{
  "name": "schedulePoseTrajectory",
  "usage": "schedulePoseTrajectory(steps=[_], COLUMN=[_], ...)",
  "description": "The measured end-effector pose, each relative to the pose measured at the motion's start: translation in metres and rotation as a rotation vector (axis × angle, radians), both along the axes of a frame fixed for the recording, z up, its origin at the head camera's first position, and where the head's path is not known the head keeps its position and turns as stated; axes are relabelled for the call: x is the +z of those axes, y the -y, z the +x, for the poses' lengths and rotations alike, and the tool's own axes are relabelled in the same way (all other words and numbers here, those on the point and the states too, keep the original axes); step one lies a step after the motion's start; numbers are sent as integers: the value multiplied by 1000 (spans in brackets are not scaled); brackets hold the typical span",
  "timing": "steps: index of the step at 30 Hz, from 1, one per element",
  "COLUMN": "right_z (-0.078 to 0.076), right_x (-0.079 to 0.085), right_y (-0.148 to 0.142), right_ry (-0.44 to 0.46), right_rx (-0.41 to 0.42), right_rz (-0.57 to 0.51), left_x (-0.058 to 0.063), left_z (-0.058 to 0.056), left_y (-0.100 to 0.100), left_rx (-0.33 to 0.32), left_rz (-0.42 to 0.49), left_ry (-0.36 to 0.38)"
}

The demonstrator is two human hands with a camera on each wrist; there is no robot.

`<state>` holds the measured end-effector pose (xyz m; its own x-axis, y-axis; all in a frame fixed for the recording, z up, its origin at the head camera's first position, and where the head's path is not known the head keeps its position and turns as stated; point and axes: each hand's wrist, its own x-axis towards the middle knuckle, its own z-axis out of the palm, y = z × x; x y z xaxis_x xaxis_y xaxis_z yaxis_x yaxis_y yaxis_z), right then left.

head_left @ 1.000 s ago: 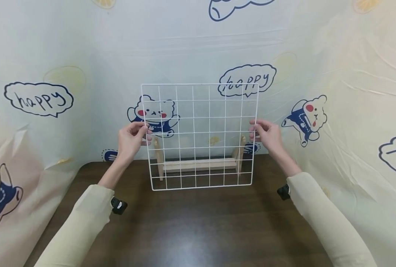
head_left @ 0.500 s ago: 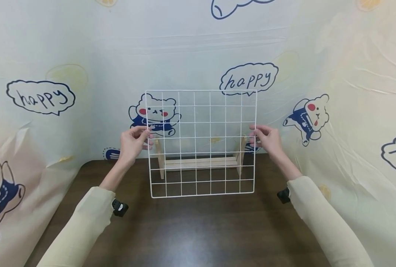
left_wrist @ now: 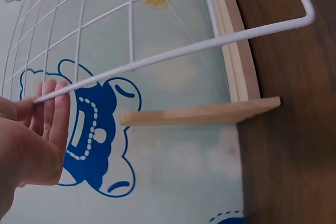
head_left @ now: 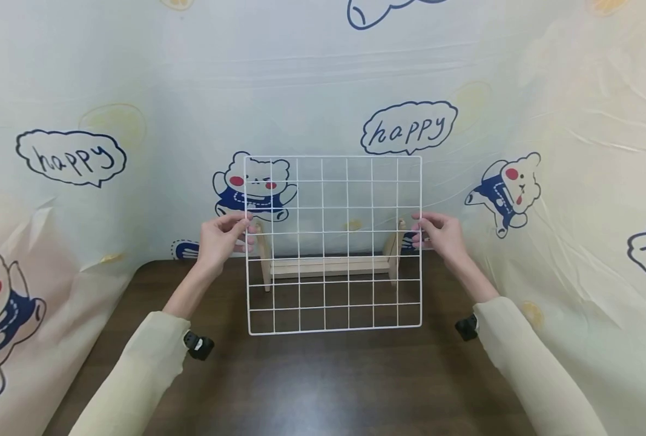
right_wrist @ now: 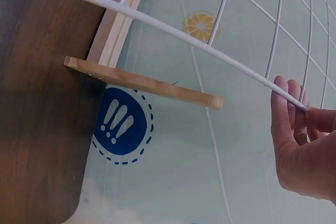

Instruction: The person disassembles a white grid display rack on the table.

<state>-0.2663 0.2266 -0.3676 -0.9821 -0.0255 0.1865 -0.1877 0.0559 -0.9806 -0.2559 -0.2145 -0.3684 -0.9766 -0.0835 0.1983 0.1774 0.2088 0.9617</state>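
Observation:
A white wire grid panel (head_left: 323,232) is held upright in the middle of the head view. My left hand (head_left: 220,241) pinches its left edge between thumb and fingers, at about mid-height. On the opposite edge my right hand (head_left: 442,238) pinches the frame at a similar height. Behind the panel, at the back of the table, stands a wooden rack (head_left: 330,266) with two upright sides and a low crossbar. In the left wrist view one wooden side (left_wrist: 199,115) sticks out beyond the grid; the right wrist view shows the other side (right_wrist: 147,85). The panel looks apart from both.
The dark brown table (head_left: 312,387) extends in front of the panel. A pale printed curtain (head_left: 301,72) with cartoon bears and "happy" bubbles closes off the back and both sides. Small black cameras (head_left: 198,345) sit at the wrists.
Both hands have lowered the grid panel and brought it slightly rightward in the head view, keeping their pinch on its side edges. The wooden rack stays in place.

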Motion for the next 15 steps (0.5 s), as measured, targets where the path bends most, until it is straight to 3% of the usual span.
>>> schedulePoseTrajectory(steps=[3, 9, 15], right_z=[1, 2, 5], right_x=[-1, -6, -13], right_y=[-2, -4, -4], right_ry=[18, 105, 144], right_rx=[-8, -15, 46], right_rz=[-8, 62, 150], left_x=[-4, -14, -25], left_z=[0, 4, 10], left_y=[0, 2, 6], left_rx=[-12, -33, -52], left_rz=[45, 101, 155], left_ry=[65, 122, 187])
